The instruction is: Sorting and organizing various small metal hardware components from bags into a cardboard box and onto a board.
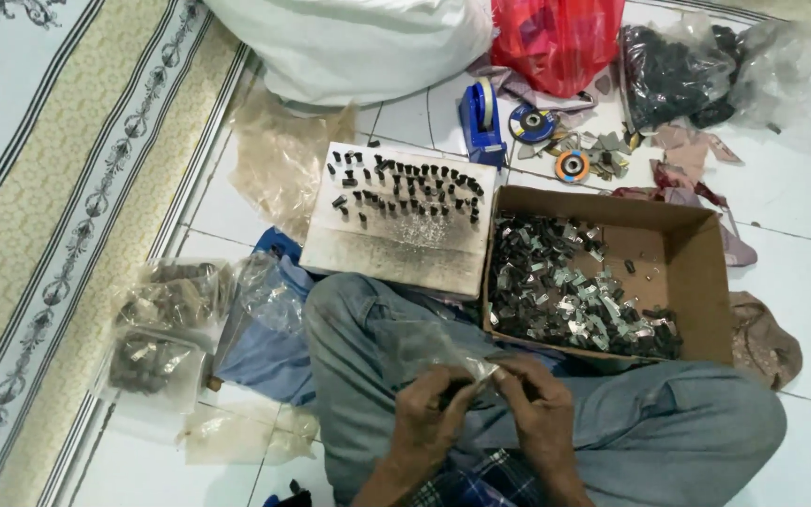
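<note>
down over the lap, the left hand (pixel 429 413) and the right hand (pixel 537 404) meet, both pinching the mouth of a small clear plastic bag (pixel 434 349) that lies across the jeans-clad knee; what sits between the fingertips is too small to tell. just ahead, a cardboard box (pixel 696 282) holds a heap of dark and silvery metal clips (pixel 565 291). beside it a pale board (pixel 396 249) carries rows of small black pieces (pixel 405 188). a blue tape dispenser (pixel 481 117) stands behind.
</note>
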